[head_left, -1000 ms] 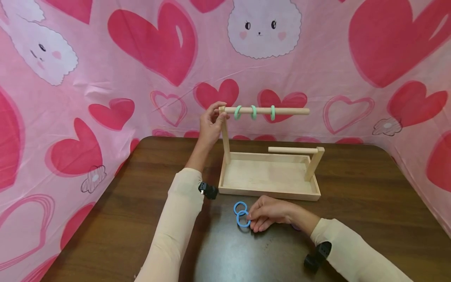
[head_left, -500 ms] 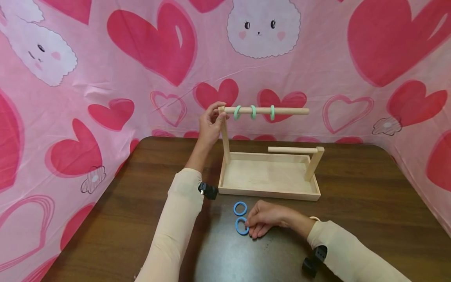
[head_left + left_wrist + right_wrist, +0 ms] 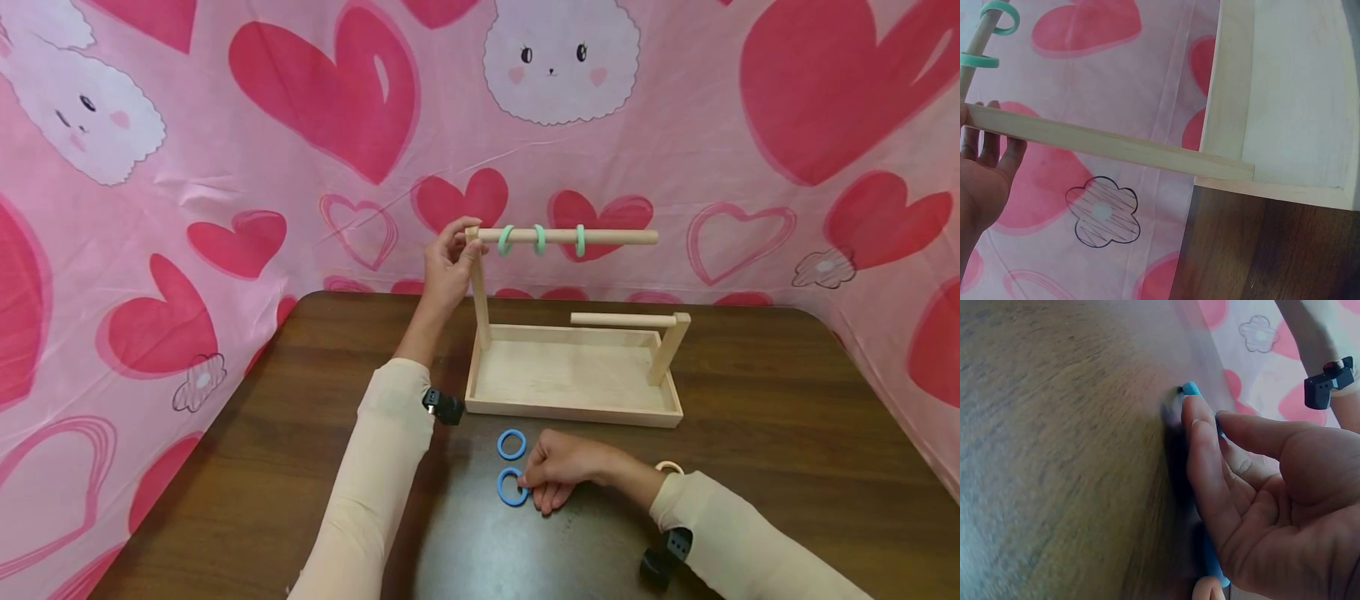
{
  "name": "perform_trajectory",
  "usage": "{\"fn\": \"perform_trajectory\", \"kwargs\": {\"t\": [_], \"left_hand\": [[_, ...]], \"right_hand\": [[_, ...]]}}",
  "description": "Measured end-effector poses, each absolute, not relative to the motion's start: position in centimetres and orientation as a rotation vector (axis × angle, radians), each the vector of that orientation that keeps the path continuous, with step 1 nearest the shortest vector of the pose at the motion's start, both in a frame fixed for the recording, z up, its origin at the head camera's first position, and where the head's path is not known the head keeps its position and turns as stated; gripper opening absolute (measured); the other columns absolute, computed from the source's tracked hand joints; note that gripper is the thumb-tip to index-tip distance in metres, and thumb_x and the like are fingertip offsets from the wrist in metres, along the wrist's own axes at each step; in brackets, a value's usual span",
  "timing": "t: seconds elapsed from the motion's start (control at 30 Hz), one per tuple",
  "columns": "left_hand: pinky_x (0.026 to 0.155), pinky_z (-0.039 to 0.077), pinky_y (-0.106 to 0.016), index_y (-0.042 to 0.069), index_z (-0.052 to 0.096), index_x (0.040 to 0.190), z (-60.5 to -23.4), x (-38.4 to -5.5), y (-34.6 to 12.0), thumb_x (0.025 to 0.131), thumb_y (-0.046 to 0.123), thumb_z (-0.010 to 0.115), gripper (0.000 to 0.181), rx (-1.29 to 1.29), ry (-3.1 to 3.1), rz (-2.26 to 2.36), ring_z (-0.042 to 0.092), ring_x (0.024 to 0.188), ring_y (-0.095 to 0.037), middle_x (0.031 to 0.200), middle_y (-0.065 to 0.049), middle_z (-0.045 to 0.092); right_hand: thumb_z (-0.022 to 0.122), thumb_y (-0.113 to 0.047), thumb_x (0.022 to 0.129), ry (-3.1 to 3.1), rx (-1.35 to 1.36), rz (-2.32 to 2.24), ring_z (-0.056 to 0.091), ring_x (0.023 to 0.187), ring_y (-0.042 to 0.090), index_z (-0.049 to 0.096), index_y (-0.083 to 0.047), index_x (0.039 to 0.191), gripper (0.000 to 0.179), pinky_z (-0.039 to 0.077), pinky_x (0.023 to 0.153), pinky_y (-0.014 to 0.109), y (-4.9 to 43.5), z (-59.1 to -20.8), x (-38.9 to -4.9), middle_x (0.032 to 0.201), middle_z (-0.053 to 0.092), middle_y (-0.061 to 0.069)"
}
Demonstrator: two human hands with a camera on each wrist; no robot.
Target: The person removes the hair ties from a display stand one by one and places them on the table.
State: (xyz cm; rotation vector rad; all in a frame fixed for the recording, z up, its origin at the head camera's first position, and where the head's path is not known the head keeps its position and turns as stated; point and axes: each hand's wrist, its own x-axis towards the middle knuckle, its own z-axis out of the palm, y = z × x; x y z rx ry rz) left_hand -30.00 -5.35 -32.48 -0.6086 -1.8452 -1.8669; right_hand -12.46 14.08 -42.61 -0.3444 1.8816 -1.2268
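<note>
My left hand [image 3: 448, 265] grips the top of the tall wooden post [image 3: 481, 302], where the upper rod [image 3: 622, 237] joins it. Three mint-green rings [image 3: 581, 242] hang spaced along that rod. Down at the table, my right hand [image 3: 564, 468] pinches a blue ring [image 3: 500, 487] between thumb and fingers at its right side. A second blue ring [image 3: 499, 444] lies just behind it, apart from it. In the right wrist view, the fingers [image 3: 1205, 469] hide most of the held ring, and the table surface is close beside them.
The stand's shallow wooden tray [image 3: 570, 412] sits behind the rings. From its right post [image 3: 667, 354] a lower bare rod [image 3: 622, 319] points left. A beige ring [image 3: 670, 465] shows partly behind the right forearm. A pink heart-patterned cloth [image 3: 360, 250] hangs around the brown table [image 3: 337, 333].
The right hand has drawn one blue ring toward the front, so it no longer overlaps the other. The beige ring has come into view by the right wrist. The left hand stays put.
</note>
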Motion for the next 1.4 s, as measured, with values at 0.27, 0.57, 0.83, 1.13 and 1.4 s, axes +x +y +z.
{"fn": "perform_trajectory", "kwargs": {"t": [0.27,0.57,0.83,1.13,1.4], "left_hand": [[0.078,0.053,-0.017,-0.012,0.059,0.123,-32.4,-30.0,-5.3,0.095,-0.007,0.062,0.029,-0.603,-1.846,-1.872,0.068,0.076,-0.001,0.102,-0.043,0.062],[0.078,0.053,-0.017,-0.012,0.058,0.124,-32.6,-30.0,-5.3,0.095,-0.007,0.061,0.029,-0.605,-1.834,-1.882,0.069,0.076,-0.001,0.101,-0.044,0.060],[0.080,0.053,-0.018,-0.011,0.059,0.124,-32.2,-29.8,-5.4,0.095,-0.006,0.062,0.030,-0.576,-1.850,-1.879,0.067,0.077,0.000,0.098,-0.035,0.063],[0.079,0.052,-0.017,-0.012,0.058,0.123,-32.3,-29.9,-4.9,0.095,-0.006,0.062,0.029,-0.591,-1.845,-1.903,0.066,0.074,0.006,0.101,-0.041,0.061],[0.080,0.053,-0.019,-0.011,0.059,0.124,-32.5,-30.1,-4.8,0.095,-0.006,0.061,0.029,-0.592,-1.835,-1.905,0.070,0.078,-0.007,0.101,-0.040,0.062]], "right_hand": [[0.066,-0.009,0.095,1.922,-0.379,-1.213,0.062,0.048,0.001,0.072,0.006,0.078,0.024,0.049,0.046,0.014,14.2,-42.5,-12.4,0.056,0.064,-0.004],[0.065,-0.011,0.096,1.956,-0.437,-1.216,0.062,0.048,0.002,0.071,0.004,0.078,0.024,0.050,0.047,0.015,14.4,-42.2,-12.4,0.058,0.064,-0.002],[0.061,-0.011,0.099,2.030,-0.585,-1.375,0.068,0.062,0.007,0.068,0.013,0.104,0.026,0.058,0.059,0.023,15.4,-40.1,-14.0,0.073,0.071,0.009],[0.060,-0.011,0.101,2.275,-0.537,-1.537,0.072,0.070,0.007,0.066,0.013,0.115,0.029,0.063,0.071,0.037,18.2,-35.3,-16.5,0.083,0.074,0.015],[0.059,-0.007,0.101,2.417,-0.392,-1.926,0.072,0.070,0.001,0.061,0.018,0.119,0.031,0.062,0.070,0.024,20.1,-33.2,-19.3,0.078,0.073,-0.009]]}}
